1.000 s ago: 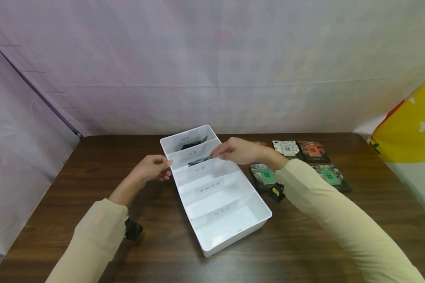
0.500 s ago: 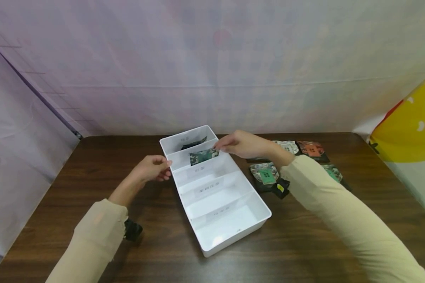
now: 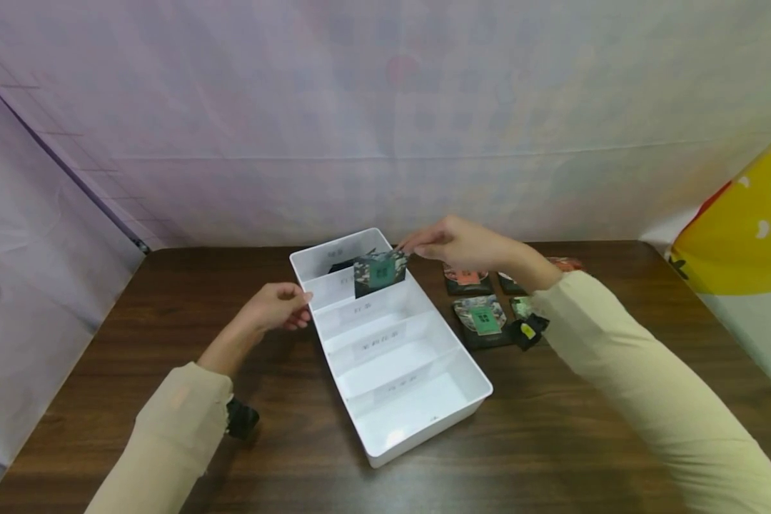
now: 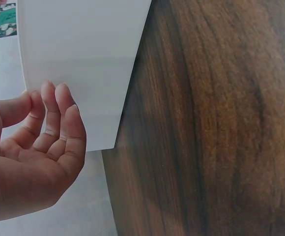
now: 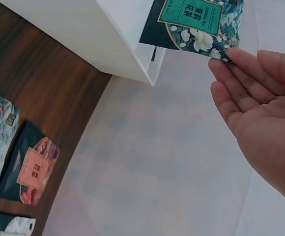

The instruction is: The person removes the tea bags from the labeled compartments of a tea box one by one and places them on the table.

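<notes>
My right hand (image 3: 465, 243) pinches a jasmine tea sachet (image 3: 379, 273) by its top corner. The sachet hangs upright over the far part of a white divided box (image 3: 417, 410), its green label facing me; the right wrist view shows white flowers printed on the sachet (image 5: 194, 24). On the box's left side, my left hand (image 3: 275, 307) pinches the rim between thumb and index finger, its other fingers loosely curled, as the left wrist view shows the hand (image 4: 44, 152). A dark sachet (image 3: 340, 266) lies in the farthest compartment, partly hidden.
Right of the box, several tea sachets lie on the brown table (image 3: 295, 471), among them a green-labelled sachet (image 3: 486, 319) and a red-labelled sachet (image 3: 467, 280). My right forearm covers some of them. A pale curtain (image 3: 385, 128) hangs behind the table.
My right hand has risen and moved right, drawing the jasmine tea sachet up from the second compartment, so its label now shows. My left hand and the box have stayed in place.
</notes>
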Action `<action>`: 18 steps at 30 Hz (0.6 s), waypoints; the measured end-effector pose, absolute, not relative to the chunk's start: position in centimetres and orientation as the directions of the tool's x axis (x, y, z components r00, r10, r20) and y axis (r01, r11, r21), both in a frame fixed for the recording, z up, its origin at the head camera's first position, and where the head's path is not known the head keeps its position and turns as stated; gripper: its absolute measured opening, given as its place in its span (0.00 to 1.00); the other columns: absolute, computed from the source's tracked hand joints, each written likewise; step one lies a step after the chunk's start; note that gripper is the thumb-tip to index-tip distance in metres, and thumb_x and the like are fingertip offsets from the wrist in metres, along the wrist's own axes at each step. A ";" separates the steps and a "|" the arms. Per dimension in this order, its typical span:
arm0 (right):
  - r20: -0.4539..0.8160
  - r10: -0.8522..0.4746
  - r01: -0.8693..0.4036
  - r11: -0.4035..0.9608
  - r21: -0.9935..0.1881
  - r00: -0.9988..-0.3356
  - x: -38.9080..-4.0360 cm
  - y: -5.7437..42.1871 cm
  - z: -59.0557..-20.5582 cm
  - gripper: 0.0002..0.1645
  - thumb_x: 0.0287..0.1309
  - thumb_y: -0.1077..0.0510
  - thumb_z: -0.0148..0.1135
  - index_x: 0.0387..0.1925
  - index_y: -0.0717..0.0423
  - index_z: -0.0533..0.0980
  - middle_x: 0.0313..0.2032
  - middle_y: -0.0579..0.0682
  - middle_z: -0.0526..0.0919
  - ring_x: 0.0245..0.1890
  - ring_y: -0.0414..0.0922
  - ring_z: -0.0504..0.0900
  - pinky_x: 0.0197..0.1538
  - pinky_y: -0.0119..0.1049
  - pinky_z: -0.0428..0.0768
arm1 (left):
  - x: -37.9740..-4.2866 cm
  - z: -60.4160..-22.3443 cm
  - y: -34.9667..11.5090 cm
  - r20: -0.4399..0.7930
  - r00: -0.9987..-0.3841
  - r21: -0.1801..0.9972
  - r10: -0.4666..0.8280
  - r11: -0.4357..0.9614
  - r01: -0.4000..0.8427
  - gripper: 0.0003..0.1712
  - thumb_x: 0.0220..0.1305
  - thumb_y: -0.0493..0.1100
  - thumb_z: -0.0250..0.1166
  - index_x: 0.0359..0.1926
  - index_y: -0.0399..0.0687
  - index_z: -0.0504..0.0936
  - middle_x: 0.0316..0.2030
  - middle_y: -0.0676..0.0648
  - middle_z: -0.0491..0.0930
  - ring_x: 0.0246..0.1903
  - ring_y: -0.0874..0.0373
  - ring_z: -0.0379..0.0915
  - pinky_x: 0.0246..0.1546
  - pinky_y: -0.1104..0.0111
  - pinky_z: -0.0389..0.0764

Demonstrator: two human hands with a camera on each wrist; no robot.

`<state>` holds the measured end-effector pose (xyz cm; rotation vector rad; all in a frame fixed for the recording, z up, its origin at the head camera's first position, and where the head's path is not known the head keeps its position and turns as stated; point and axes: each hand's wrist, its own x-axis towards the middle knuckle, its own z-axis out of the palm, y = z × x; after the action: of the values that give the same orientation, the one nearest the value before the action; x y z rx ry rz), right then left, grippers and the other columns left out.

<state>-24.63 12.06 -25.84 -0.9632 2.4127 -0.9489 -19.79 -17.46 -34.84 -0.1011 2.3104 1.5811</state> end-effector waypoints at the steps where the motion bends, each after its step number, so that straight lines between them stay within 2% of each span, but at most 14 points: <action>1: -0.082 -0.713 -0.469 0.539 -0.699 -0.697 -24.6 12.2 -25.7 0.16 0.65 0.66 0.46 0.51 0.65 0.74 0.56 0.57 0.72 0.09 0.36 0.57 0.18 0.30 0.65 | -19.8 -34.8 -17.5 -0.316 -0.940 0.891 0.130 0.380 -0.247 0.09 0.68 0.38 0.51 0.33 0.35 0.70 0.19 0.49 0.74 0.20 0.62 0.73 0.29 0.67 0.77; 10: -0.023 -0.695 -0.494 0.534 -0.686 -0.719 -24.3 13.5 -24.7 0.16 0.65 0.67 0.45 0.50 0.68 0.73 0.56 0.61 0.71 0.09 0.37 0.55 0.19 0.33 0.65 | -19.8 -34.9 -17.4 -0.324 -0.938 0.885 0.124 0.391 -0.254 0.10 0.68 0.39 0.52 0.33 0.35 0.71 0.20 0.49 0.74 0.21 0.62 0.73 0.30 0.65 0.77; 12: -0.006 -0.688 -0.503 0.537 -0.678 -0.726 -24.2 13.7 -24.4 0.16 0.65 0.66 0.46 0.50 0.68 0.74 0.56 0.61 0.71 0.12 0.39 0.58 0.25 0.34 0.69 | -19.8 -34.9 -17.4 -0.324 -0.938 0.885 0.124 0.389 -0.254 0.10 0.68 0.39 0.52 0.33 0.35 0.71 0.20 0.48 0.74 0.21 0.62 0.73 0.31 0.65 0.78; 13: -0.005 -0.682 -0.502 0.543 -0.673 -0.731 -24.1 13.8 -24.3 0.16 0.65 0.66 0.46 0.50 0.67 0.74 0.56 0.60 0.72 0.12 0.40 0.57 0.24 0.35 0.69 | -19.8 -34.9 -17.5 -0.324 -0.938 0.885 0.125 0.390 -0.254 0.10 0.68 0.39 0.52 0.33 0.35 0.70 0.20 0.48 0.74 0.21 0.62 0.73 0.31 0.65 0.78; 14: 0.000 -0.679 -0.506 0.547 -0.667 -0.734 -24.1 14.0 -24.2 0.16 0.65 0.66 0.46 0.50 0.67 0.74 0.56 0.60 0.72 0.14 0.40 0.61 0.28 0.36 0.70 | -19.8 -34.9 -17.5 -0.324 -0.938 0.886 0.123 0.388 -0.255 0.10 0.68 0.39 0.52 0.33 0.35 0.70 0.20 0.48 0.74 0.21 0.62 0.73 0.31 0.65 0.78; 16: -0.001 -0.667 -0.502 0.562 -0.657 -0.745 -24.0 14.3 -24.1 0.16 0.65 0.65 0.46 0.50 0.66 0.74 0.55 0.59 0.72 0.15 0.42 0.60 0.35 0.38 0.71 | -19.8 -34.8 -17.5 -0.323 -0.938 0.886 0.125 0.389 -0.253 0.10 0.68 0.39 0.52 0.33 0.35 0.70 0.20 0.48 0.74 0.21 0.62 0.73 0.31 0.65 0.78; 17: -0.002 -0.657 -0.498 0.574 -0.650 -0.754 -24.0 14.4 -24.1 0.16 0.65 0.65 0.46 0.50 0.65 0.75 0.55 0.58 0.73 0.18 0.41 0.66 0.38 0.39 0.70 | -19.8 -34.8 -17.5 -0.322 -0.938 0.886 0.127 0.389 -0.251 0.10 0.68 0.39 0.52 0.33 0.35 0.70 0.20 0.48 0.75 0.21 0.62 0.73 0.31 0.65 0.78; 18: -0.006 -0.648 -0.492 0.583 -0.647 -0.761 -23.9 14.6 -24.0 0.15 0.65 0.65 0.46 0.49 0.65 0.75 0.55 0.58 0.73 0.17 0.41 0.65 0.36 0.40 0.70 | -19.8 -34.8 -17.5 -0.322 -0.938 0.886 0.127 0.390 -0.251 0.10 0.68 0.39 0.51 0.33 0.35 0.70 0.20 0.48 0.75 0.21 0.62 0.73 0.31 0.65 0.78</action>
<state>-23.94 14.63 -24.04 -0.9438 2.5731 -0.9406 -19.77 -17.50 -34.76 -0.1082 2.3160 1.5638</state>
